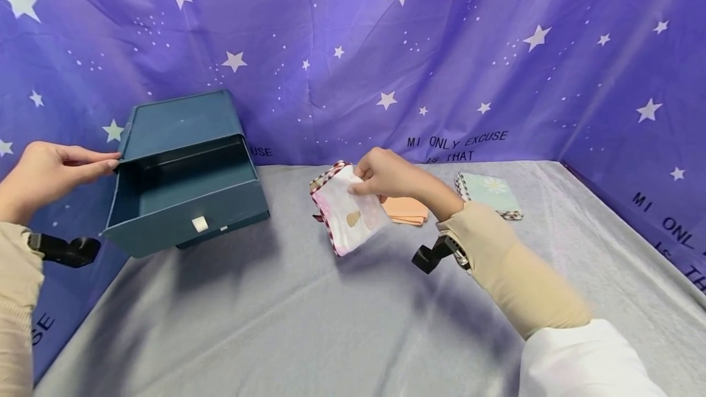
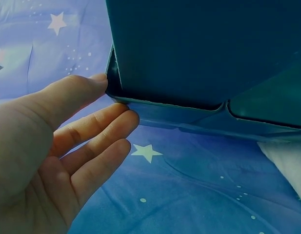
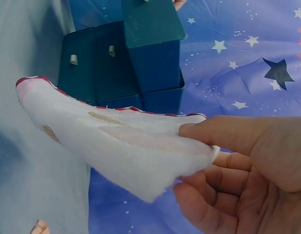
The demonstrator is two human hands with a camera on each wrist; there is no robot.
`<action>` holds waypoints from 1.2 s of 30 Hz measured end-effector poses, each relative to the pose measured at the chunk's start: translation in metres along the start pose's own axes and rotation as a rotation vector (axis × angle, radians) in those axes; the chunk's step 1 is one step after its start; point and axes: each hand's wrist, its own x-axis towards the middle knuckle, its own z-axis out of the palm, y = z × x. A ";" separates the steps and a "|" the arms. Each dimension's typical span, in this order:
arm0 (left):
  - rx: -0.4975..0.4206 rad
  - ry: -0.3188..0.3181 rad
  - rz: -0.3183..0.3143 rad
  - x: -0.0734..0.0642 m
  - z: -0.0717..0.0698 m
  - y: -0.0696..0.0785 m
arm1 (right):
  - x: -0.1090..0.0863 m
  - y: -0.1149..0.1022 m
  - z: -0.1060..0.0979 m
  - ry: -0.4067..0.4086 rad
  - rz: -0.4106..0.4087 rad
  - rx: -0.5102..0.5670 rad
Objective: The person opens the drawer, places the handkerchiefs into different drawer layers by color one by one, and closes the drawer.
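A dark teal drawer cabinet (image 1: 182,124) stands at the left, its top drawer (image 1: 182,220) pulled out and a white knob (image 1: 200,223) on the front. My left hand (image 1: 57,176) holds the cabinet's upper left corner. In the left wrist view the thumb (image 2: 77,95) lies on one side of that corner and the fingertips on the other. My right hand (image 1: 388,175) pinches a folded white handkerchief (image 1: 353,216) with pink patches and a red checked edge, lifted over the table. Seen from the right wrist, the handkerchief (image 3: 130,146) sags away from the thumb and fingers.
Behind my right hand lies an orange folded cloth (image 1: 407,210), partly hidden. Farther right is a mint green folded cloth (image 1: 491,192) with a white flower and checked trim. Grey fabric covers the table (image 1: 287,323). A purple star-printed curtain (image 1: 342,97) closes off the back and sides.
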 end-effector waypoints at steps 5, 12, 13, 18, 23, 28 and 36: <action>0.007 0.014 0.000 -0.002 0.000 0.002 | 0.005 -0.009 -0.006 0.018 0.005 0.013; -0.001 0.000 -0.008 0.001 0.000 0.001 | 0.013 -0.016 -0.008 0.039 0.008 0.035; 0.001 -0.002 -0.015 0.002 -0.001 -0.002 | 0.014 -0.017 -0.008 0.044 0.008 0.034; 0.004 -0.008 -0.034 0.002 -0.002 -0.002 | 0.019 -0.023 -0.012 0.057 -0.003 0.044; -0.015 -0.005 -0.036 -0.006 -0.004 0.019 | 0.024 -0.030 -0.017 0.066 -0.029 0.044; -0.035 -0.006 -0.014 -0.007 -0.005 0.022 | 0.028 -0.037 -0.021 0.071 -0.048 0.066; -0.028 -0.005 -0.028 0.004 -0.002 -0.001 | 0.034 -0.051 -0.029 0.092 -0.046 0.058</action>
